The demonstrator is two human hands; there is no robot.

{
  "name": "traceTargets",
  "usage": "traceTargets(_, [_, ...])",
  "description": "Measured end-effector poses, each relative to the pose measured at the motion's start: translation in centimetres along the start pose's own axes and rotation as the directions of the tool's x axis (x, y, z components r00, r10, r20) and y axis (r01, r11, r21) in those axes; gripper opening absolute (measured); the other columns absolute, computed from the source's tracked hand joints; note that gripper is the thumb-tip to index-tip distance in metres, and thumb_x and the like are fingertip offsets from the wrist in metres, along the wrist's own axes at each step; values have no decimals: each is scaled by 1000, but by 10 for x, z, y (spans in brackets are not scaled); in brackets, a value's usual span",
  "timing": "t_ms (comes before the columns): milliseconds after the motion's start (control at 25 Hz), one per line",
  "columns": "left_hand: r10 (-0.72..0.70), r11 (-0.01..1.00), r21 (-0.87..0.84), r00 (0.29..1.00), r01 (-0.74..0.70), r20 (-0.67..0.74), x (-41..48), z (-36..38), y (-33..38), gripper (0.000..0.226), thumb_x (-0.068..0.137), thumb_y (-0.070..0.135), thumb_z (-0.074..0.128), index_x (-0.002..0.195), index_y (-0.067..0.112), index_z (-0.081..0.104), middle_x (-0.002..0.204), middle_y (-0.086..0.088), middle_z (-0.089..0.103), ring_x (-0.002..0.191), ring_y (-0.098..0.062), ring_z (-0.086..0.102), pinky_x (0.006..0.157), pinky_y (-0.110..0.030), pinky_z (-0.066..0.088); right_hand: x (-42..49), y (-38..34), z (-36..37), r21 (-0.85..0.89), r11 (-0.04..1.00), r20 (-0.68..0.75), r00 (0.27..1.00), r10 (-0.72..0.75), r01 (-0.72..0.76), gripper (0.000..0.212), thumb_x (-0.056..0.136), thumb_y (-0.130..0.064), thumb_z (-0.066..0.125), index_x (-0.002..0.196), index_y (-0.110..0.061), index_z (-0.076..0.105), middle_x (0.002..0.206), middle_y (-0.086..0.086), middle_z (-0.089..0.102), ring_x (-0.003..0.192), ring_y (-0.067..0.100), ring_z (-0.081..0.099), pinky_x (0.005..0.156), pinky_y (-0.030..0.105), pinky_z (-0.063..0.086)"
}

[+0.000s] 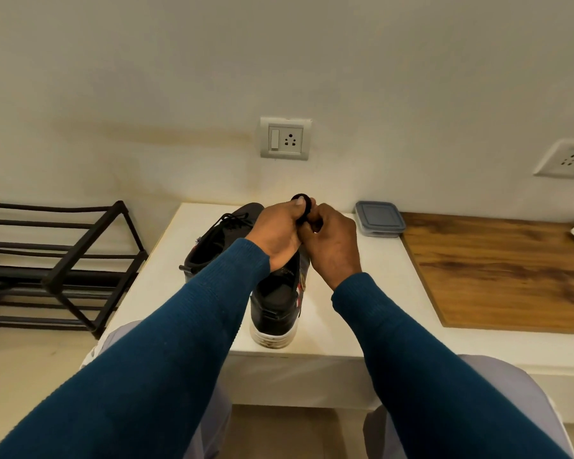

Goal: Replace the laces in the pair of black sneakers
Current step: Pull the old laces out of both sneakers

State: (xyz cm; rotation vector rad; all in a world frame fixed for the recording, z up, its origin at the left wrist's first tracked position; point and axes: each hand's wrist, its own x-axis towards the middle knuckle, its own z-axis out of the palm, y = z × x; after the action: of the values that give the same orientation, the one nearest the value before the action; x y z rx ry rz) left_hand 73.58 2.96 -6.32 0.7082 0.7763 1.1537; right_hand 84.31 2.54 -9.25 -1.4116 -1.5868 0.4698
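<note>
Right now my left hand [279,235] is pinching a black lace [301,197] between thumb and curled fingers, with a small loop of it poking up above my thumbnail. My right hand [332,248] is meeting it knuckle to knuckle, its fingers curling tightly round the lower part of the same lace, so both hands are holding it in the air above the shoes. Just under my wrists the nearer sneaker [275,309] is standing on the white table [362,293], its heel and scuffed white sole facing me at the front edge; my hands are hiding its front half. Beside it on the left, the other sneaker [212,243] is sitting further back, laced in black, one end trailing near its heel. Further right a lidded plastic box [380,218] is sitting against the wall, next to a wooden board [497,270]. A black rack [57,260] is standing on the floor to my left, and a socket [285,138] is showing on the wall straight ahead
</note>
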Motion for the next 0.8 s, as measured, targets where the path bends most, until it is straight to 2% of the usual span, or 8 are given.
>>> traceTargets(80, [-20, 999, 38, 997, 18, 69, 5, 0, 3, 21, 107, 7, 39, 109, -5, 56, 97, -14, 60, 94, -20, 63, 86, -27, 55, 8, 7, -1, 26, 999, -66, 998, 21, -19, 3, 88, -16, 63, 86, -15, 63, 80, -1, 64, 74, 18, 60, 66, 35, 53])
traceTargets(120, [-26, 998, 52, 996, 22, 90, 7, 1, 5, 18, 106, 4, 39, 112, -5, 54, 98, -15, 59, 94, -20, 63, 85, -26, 56, 12, 10, -2, 55, 998, -98, 994, 38, -33, 3, 89, -14, 63, 86, -14, 63, 79, -1, 63, 72, 17, 59, 63, 31, 52])
traceTargets(240, [-17, 997, 74, 993, 9, 117, 13, 0, 8, 33, 104, 0, 43, 133, -13, 46, 112, -18, 61, 109, -23, 62, 100, -29, 52, 32, 21, -1, 185, 978, -145, 981, 129, -101, 5, 89, -8, 63, 87, -12, 64, 81, -1, 64, 73, 17, 63, 61, 23, 55])
traceTargets(320, [-7, 997, 75, 996, -1, 94, 16, -4, 10, 32, 102, 1, 47, 132, -11, 50, 120, -21, 62, 117, -26, 62, 105, -33, 49, 48, 33, 4, 251, 953, -155, 964, 215, -172, 6, 89, -5, 64, 87, -10, 65, 82, 3, 66, 74, 21, 68, 63, 27, 59])
traceTargets(440, [57, 992, 114, 998, -57, 0, 20, -15, 12, 28, 102, 3, 50, 126, -9, 58, 120, -23, 68, 114, -29, 68, 100, -36, 54, 71, 60, 14, 322, 893, -168, 909, 381, -315, 8, 87, -1, 62, 88, -5, 68, 87, 9, 70, 74, 24, 72, 62, 29, 61])
traceTargets(560, [131, 956, 275, 987, -101, -94, 23, -24, 14, 26, 103, 7, 48, 121, -4, 64, 109, -19, 74, 105, -27, 72, 95, -35, 57, 90, 86, 28, 399, 801, -149, 830, 537, -447, 15, 88, 3, 63, 80, -8, 67, 94, 11, 70, 74, 24, 72, 64, 31, 62])
traceTargets(680, [209, 881, 457, 968, -125, -138, 25, -33, 15, 25, 105, 10, 46, 115, 3, 67, 100, -16, 75, 98, -27, 73, 86, -32, 60, 113, 109, 48, 414, 722, -114, 755, 646, -555, 27, 88, 5, 61, 68, -13, 63, 82, 6, 69, 70, 26, 73, 69, 41, 63])
traceTargets(800, [274, 796, 587, 952, -144, -138, 27, -42, 16, 27, 105, 11, 43, 113, 7, 69, 91, -12, 74, 92, -26, 73, 78, -30, 61, 124, 123, 60, 278, 759, -187, 742, 644, -589, 19, 88, 2, 59, 75, -10, 66, 88, 2, 68, 83, 23, 69, 81, 37, 59])
